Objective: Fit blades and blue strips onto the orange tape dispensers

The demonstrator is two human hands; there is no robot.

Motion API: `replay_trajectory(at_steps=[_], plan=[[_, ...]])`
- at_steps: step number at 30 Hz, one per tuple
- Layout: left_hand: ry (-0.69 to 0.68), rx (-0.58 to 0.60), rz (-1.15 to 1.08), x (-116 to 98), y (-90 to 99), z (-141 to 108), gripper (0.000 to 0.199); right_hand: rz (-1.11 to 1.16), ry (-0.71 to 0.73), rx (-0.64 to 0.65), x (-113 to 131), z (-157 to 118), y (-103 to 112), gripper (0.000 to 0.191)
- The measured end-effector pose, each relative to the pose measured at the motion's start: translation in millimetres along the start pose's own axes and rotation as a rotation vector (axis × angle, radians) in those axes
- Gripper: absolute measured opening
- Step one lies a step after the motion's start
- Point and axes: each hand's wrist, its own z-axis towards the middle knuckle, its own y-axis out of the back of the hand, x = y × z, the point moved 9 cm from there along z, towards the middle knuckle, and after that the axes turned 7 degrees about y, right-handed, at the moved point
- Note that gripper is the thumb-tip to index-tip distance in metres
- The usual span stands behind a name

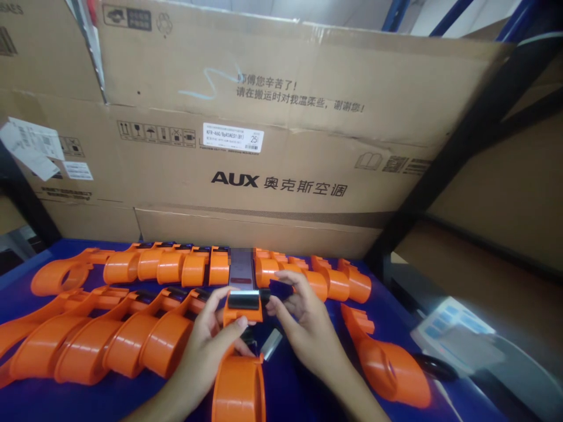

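Observation:
My left hand (pixel 211 334) is closed around the head of an orange tape dispenser (pixel 240 390), thumb in front and fingers behind. Across that head lie a black roller (pixel 243 300) and a silver toothed blade (pixel 244 292). My right hand (pixel 303 322) pinches a small black part (pixel 265 295) at the head's right end; the fingers partly hide its shape. Below, between my hands, a small shiny metal piece (pixel 271 344) lies close to the dispenser's arm.
Several orange dispensers stand in rows at the left (pixel 90 349) and back right (pixel 336 284). Another dispenser (pixel 391 372) lies at the right on the blue table (pixel 303 387). A phone (pixel 241 268) leans at the back, before large cardboard (pixel 281 158). A pale device (pixel 457 334) sits far right.

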Motion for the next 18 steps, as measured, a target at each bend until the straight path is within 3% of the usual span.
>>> replay_trajectory(at_steps=[4, 10, 18], plan=[[-0.020, -0.012, 0.017, -3.3, -2.1, -1.1, 0.057, 0.022, -0.021, -0.076, 5.4, -3.2, 5.6, 0.041], [-0.038, -0.016, 0.055, -4.6, -0.2, 0.8, 0.050, 0.032, -0.005, -0.071, 11.3, -6.9, 3.5, 0.040], [-0.016, -0.010, 0.047, -2.3, -2.5, -0.3, 0.047, 0.083, 0.034, -0.084, 18.1, -4.2, 3.6, 0.029]])
